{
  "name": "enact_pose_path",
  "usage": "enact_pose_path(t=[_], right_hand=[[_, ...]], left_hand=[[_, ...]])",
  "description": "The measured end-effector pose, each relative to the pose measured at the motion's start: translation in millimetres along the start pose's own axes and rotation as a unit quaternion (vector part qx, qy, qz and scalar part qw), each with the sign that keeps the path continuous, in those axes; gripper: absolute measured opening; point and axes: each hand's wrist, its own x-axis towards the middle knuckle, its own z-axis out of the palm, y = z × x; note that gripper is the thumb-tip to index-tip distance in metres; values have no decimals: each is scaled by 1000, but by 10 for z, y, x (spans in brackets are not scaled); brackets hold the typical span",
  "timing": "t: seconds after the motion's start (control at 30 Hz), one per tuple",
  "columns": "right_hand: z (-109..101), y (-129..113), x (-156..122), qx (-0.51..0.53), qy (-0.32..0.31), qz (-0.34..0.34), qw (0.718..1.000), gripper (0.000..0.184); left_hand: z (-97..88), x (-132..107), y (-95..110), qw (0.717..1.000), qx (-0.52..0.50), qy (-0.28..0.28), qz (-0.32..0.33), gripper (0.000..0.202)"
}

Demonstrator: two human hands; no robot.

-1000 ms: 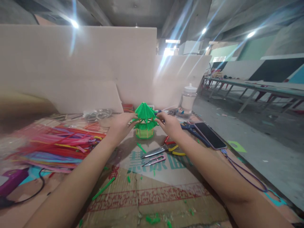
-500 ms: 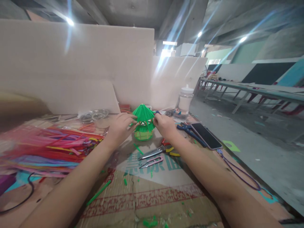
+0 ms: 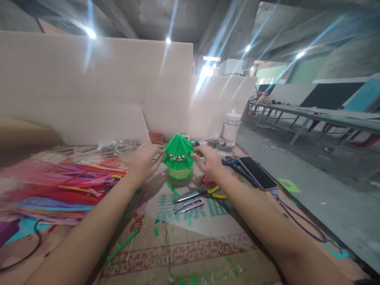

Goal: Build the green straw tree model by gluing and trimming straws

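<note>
A small green pagoda model with a pointed, ribbed roof and a second tier below stands upright on the cardboard. My left hand holds the left edge of its upper roof between thumb and fingers. On the opposite side, my right hand has its fingers bent at the right roof edge. Just in front of the model lie scissors with red and yellow handles, partly behind my right forearm, and pink thread snips. Green offcuts are scattered over the cardboard.
Colourful pipe cleaners are heaped at the left. To the right are a lidded bottle, blue-handled pliers and a phone with a purple strap. White boards stand behind the work surface.
Both hands have moved slightly outward on the roof's edges. The right fingers look less tightly curled. The model stays in place, while the view has tilted up a little.
</note>
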Motion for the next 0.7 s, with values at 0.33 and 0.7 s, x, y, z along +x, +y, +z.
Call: enact_pose_path(t=[0.33, 0.7], right_hand=[[37, 106, 4, 135, 12, 66, 989, 21], [-172, -55, 12, 134, -10, 71, 988, 15]], left_hand=[[16, -21, 143, 996, 3, -2, 92, 22], [33, 235, 130, 971, -181, 43, -148, 48]])
